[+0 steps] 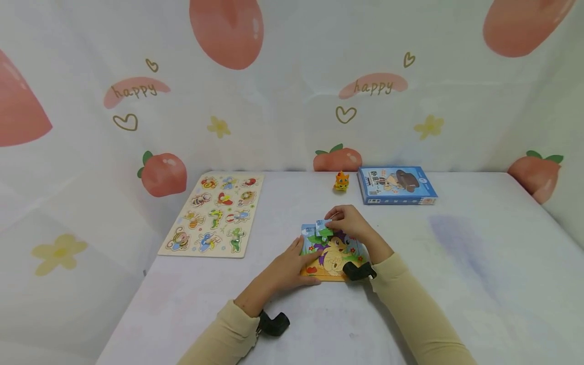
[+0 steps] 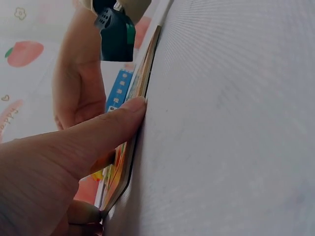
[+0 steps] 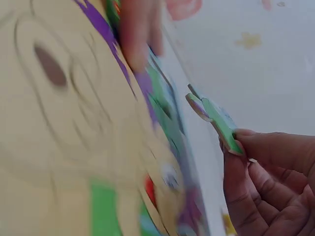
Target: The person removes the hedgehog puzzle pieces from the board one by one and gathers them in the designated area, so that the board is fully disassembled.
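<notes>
In the head view a jigsaw puzzle [image 1: 335, 261] with a purple-haired hedgehog picture lies in the middle of the table. My right hand [image 1: 353, 223] pinches a blue-and-green puzzle piece [image 1: 324, 228] between thumb and fingertips over the puzzle's upper left part. The right wrist view shows this puzzle piece [image 3: 221, 123] raised off the board, tilted, with its knobbed end free. My left hand [image 1: 287, 263] rests at the puzzle's left side, its fingers extended, one reaching over the picture. From the left wrist view, the thumb [image 2: 115, 120] presses along the puzzle's near edge.
A wooden board with insect-shaped pieces [image 1: 216, 215] lies at the left. Behind the puzzle stand a small orange toy figure [image 1: 341, 181] and a blue box [image 1: 397, 186]. A peach-printed cloth [image 1: 283, 116] hangs behind the table. Each wrist carries a black camera [image 1: 274, 323].
</notes>
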Available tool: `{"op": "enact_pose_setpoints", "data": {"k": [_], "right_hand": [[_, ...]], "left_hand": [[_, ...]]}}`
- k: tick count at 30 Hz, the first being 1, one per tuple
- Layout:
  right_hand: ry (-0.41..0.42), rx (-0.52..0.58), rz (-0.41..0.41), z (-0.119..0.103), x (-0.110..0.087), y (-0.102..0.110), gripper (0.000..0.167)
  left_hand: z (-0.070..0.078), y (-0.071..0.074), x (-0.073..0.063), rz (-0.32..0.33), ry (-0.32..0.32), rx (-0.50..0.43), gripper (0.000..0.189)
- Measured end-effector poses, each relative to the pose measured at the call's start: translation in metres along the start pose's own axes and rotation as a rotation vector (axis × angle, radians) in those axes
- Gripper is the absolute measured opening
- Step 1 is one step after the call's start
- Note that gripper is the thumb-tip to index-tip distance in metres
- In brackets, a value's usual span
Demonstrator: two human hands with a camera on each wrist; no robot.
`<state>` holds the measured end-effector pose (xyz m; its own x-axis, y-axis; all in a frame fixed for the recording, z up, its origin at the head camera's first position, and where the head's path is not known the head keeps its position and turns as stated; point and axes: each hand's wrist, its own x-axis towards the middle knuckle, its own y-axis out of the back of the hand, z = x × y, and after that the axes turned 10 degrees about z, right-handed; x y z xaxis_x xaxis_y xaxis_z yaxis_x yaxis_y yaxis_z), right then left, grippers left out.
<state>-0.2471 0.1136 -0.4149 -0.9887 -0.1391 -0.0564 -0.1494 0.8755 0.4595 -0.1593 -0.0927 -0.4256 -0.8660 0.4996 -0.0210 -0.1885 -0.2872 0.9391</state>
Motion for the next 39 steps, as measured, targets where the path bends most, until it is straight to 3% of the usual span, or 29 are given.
{"op": "enact_pose_setpoints", "data": {"k": [21,29,39], "right_hand": [[-0.095,-0.065,0.115,0.045,-0.024,0.088,0.032],[-0.107,-0.07,0.137,0.057,-0.031,0.103,0.036],[-0.171,-0.074,0.137,0.067,-0.031,0.106,0.036]], "left_hand": [[0.003,0.0,-0.001,-0.004,0.046,-0.043,0.07],[0.002,0.0,-0.001,-0.003,0.041,-0.052,0.071],[0.001,0.0,-0.002,-0.005,0.054,-0.075,0.071]]}}
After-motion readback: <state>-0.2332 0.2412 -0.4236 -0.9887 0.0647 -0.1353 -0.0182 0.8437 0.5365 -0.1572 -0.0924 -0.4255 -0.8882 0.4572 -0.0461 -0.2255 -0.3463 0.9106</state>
